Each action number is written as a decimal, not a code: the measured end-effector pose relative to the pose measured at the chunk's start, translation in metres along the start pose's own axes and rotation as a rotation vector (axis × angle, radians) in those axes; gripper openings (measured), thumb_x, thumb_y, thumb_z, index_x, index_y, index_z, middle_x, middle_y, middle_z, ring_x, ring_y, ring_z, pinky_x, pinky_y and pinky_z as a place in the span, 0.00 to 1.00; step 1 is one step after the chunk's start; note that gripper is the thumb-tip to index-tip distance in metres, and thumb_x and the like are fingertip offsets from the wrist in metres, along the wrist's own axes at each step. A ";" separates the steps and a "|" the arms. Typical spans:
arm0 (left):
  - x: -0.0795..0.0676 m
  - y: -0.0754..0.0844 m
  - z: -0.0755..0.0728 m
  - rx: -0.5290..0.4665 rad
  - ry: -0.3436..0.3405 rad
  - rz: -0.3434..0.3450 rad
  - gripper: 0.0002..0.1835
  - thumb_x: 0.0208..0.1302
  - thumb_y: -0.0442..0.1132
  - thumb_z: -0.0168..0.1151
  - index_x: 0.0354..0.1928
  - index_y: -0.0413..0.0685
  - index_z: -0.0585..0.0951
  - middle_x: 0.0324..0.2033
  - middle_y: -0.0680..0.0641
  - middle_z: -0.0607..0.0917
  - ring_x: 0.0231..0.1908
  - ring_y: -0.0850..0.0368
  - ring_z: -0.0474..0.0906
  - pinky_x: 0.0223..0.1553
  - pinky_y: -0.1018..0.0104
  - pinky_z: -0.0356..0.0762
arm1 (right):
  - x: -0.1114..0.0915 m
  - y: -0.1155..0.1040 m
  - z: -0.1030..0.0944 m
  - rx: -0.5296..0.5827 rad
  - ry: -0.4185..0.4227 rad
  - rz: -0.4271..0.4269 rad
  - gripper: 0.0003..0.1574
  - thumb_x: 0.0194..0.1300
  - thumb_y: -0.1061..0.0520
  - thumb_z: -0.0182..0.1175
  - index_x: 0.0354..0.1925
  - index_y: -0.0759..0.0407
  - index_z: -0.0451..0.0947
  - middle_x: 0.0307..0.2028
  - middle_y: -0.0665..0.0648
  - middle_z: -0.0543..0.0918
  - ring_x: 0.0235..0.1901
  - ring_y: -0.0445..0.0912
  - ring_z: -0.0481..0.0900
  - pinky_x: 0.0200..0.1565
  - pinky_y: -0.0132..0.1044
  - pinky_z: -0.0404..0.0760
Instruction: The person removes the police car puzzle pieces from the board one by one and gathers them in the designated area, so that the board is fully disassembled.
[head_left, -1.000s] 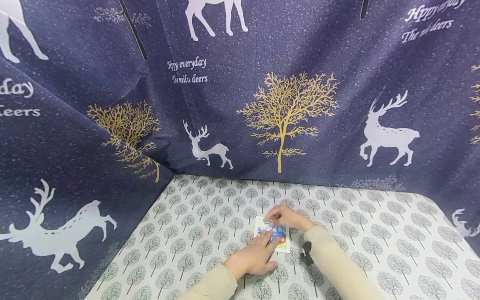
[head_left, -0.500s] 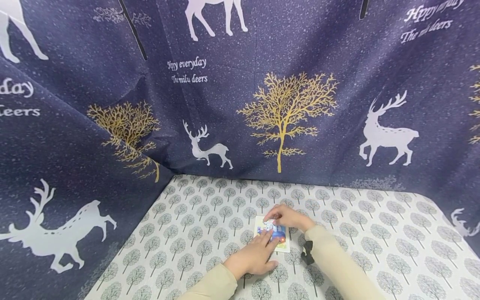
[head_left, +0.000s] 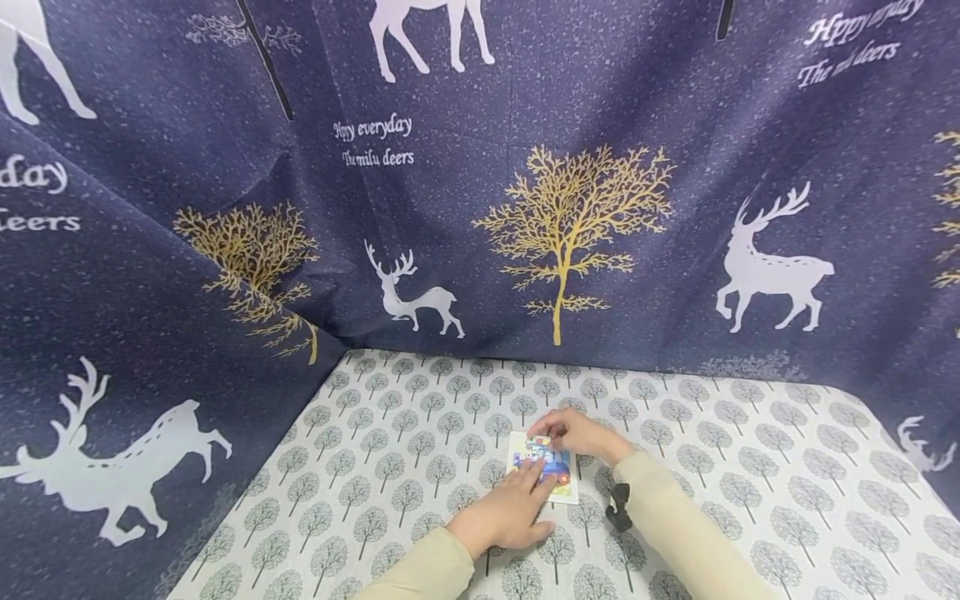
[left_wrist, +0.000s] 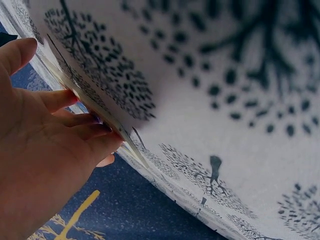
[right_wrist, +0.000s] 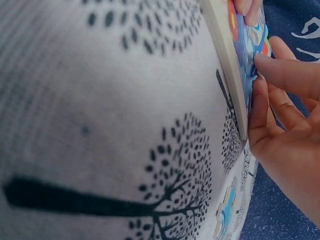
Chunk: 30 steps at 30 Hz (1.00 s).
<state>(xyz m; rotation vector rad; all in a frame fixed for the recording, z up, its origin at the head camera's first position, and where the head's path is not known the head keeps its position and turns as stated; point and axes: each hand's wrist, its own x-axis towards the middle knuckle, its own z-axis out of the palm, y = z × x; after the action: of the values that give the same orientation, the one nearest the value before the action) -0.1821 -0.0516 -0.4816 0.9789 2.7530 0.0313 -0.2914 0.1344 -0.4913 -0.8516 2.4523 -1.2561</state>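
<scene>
A small jigsaw puzzle board [head_left: 567,497] with a blue cartoon vehicle picture and a pale border lies flat on the tree-patterned cloth. My left hand [head_left: 504,512] rests on its lower left part with fingers stretched out and covers some of the picture. In the left wrist view these fingers press the face near the board's thin edge [left_wrist: 134,150]. At the top of the board my right hand [head_left: 576,433] pinches a colourful jigsaw piece [right_wrist: 266,47] between thumb and fingers, close over the picture. Its outline is partly hidden by the fingers.
Another loose jigsaw piece [right_wrist: 226,212] lies on the cloth beside the board in the right wrist view. A dark blue curtain [head_left: 480,200] with deer and trees hangs behind and at the left. A small black object [head_left: 618,507] sits at the right sleeve.
The piece at the right fingertips showed blue, then whitish, and now shows red and other colours as the fingers shift it. The left hand stays in place on the board.
</scene>
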 end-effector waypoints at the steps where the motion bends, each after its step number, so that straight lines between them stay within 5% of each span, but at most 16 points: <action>1: 0.000 0.000 0.000 0.001 0.001 -0.002 0.38 0.68 0.59 0.51 0.74 0.50 0.57 0.74 0.41 0.53 0.72 0.44 0.50 0.70 0.56 0.55 | -0.001 -0.001 0.000 0.012 0.008 -0.011 0.22 0.54 0.74 0.59 0.47 0.60 0.83 0.36 0.53 0.83 0.37 0.44 0.77 0.44 0.40 0.78; 5: 0.000 0.000 0.001 0.006 0.005 -0.004 0.38 0.68 0.60 0.51 0.74 0.50 0.57 0.73 0.41 0.53 0.72 0.44 0.50 0.70 0.56 0.56 | -0.004 -0.003 -0.001 0.037 0.036 -0.047 0.21 0.52 0.73 0.60 0.46 0.62 0.81 0.34 0.51 0.84 0.34 0.41 0.79 0.41 0.37 0.80; 15: 0.000 -0.001 0.001 0.006 0.012 -0.004 0.38 0.68 0.61 0.50 0.74 0.51 0.58 0.73 0.41 0.54 0.72 0.44 0.50 0.70 0.56 0.56 | -0.002 -0.003 0.001 0.030 0.094 0.046 0.12 0.59 0.67 0.61 0.43 0.64 0.82 0.39 0.59 0.85 0.40 0.51 0.81 0.49 0.50 0.79; 25: -0.002 0.001 -0.003 -0.011 -0.001 -0.007 0.38 0.68 0.59 0.51 0.74 0.50 0.58 0.73 0.41 0.54 0.72 0.44 0.50 0.70 0.55 0.56 | -0.003 0.000 -0.007 0.023 0.157 0.008 0.10 0.61 0.63 0.62 0.43 0.62 0.84 0.38 0.56 0.86 0.40 0.47 0.81 0.49 0.46 0.79; 30: -0.002 0.001 -0.003 -0.024 -0.015 -0.009 0.37 0.69 0.59 0.51 0.74 0.50 0.58 0.74 0.41 0.53 0.72 0.44 0.49 0.70 0.55 0.55 | -0.006 0.001 -0.015 0.051 0.176 0.051 0.11 0.61 0.62 0.63 0.43 0.63 0.84 0.41 0.59 0.85 0.36 0.48 0.82 0.39 0.40 0.83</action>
<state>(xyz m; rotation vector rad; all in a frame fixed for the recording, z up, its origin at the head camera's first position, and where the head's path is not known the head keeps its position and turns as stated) -0.1809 -0.0518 -0.4780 0.9572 2.7366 0.0558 -0.2937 0.1484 -0.4834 -0.6877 2.5456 -1.4241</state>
